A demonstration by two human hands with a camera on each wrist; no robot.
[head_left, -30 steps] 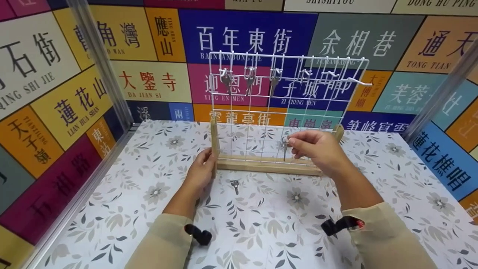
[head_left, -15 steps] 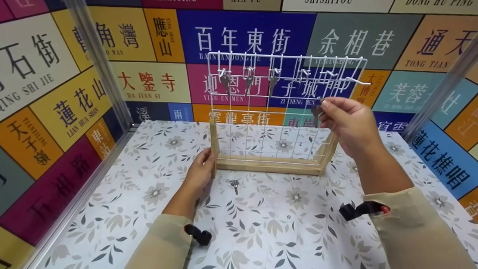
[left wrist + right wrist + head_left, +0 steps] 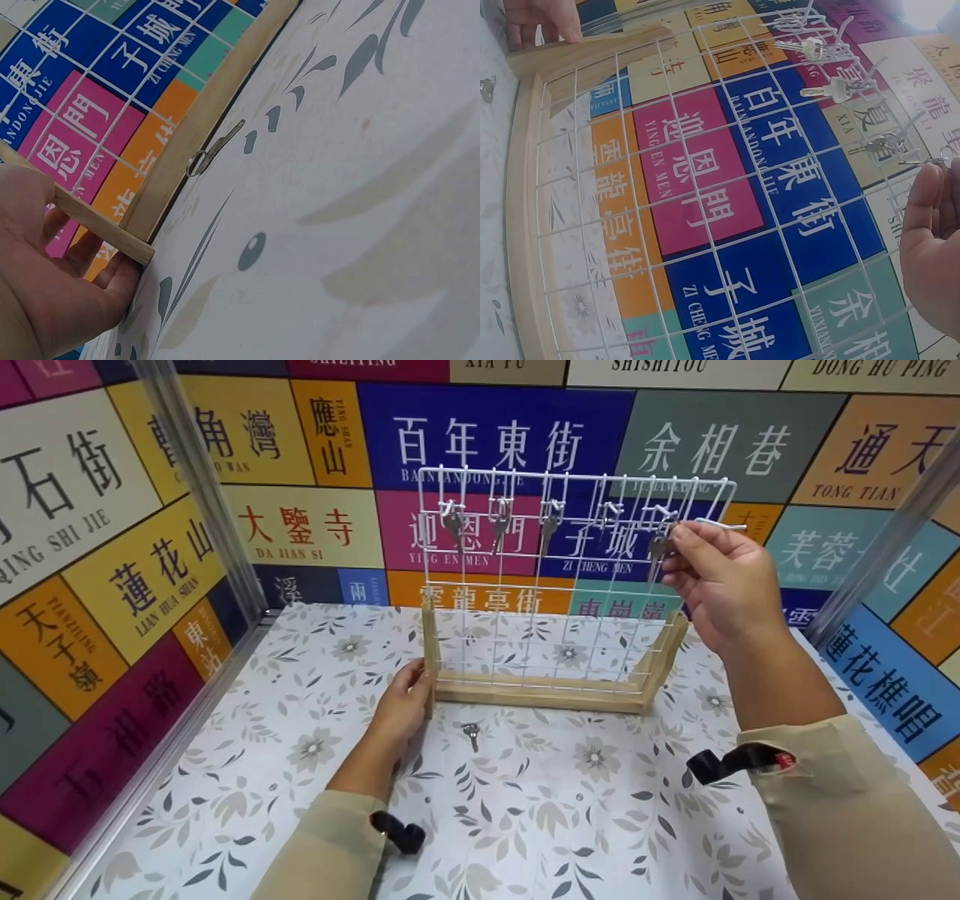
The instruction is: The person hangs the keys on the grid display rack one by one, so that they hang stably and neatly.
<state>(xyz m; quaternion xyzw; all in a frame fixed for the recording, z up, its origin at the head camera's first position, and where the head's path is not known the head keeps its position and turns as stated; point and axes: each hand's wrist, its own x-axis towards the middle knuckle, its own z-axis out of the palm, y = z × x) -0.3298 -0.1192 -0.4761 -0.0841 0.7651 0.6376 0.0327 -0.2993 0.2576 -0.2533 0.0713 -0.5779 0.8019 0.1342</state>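
Observation:
A white wire grid rack (image 3: 529, 667) stands in a wooden frame (image 3: 540, 695) on the table. My left hand (image 3: 401, 701) grips the left wooden side piece (image 3: 105, 229), fingers behind it. At the upper right, my right hand (image 3: 724, 577) pinches a metal key (image 3: 658, 544) by its top, right at a white hook (image 3: 660, 514) on the grid. Whether the key's ring is on that hook is hard to tell. Keys (image 3: 501, 529) hang from the other hooks to the left. One loose key (image 3: 471, 735) lies on the table in front of the frame.
Another white hook (image 3: 724, 524) juts out at the far right, partly behind my right hand. The table (image 3: 525, 810) has a leaf-patterned cover. Colourful lettered panels (image 3: 495, 427) form the walls behind and at both sides, with metal posts (image 3: 202, 487) at the corners.
My right hand has carried its key up and to the right, from low in front of the grid to the hook at upper right. The left hand has stayed on the frame.

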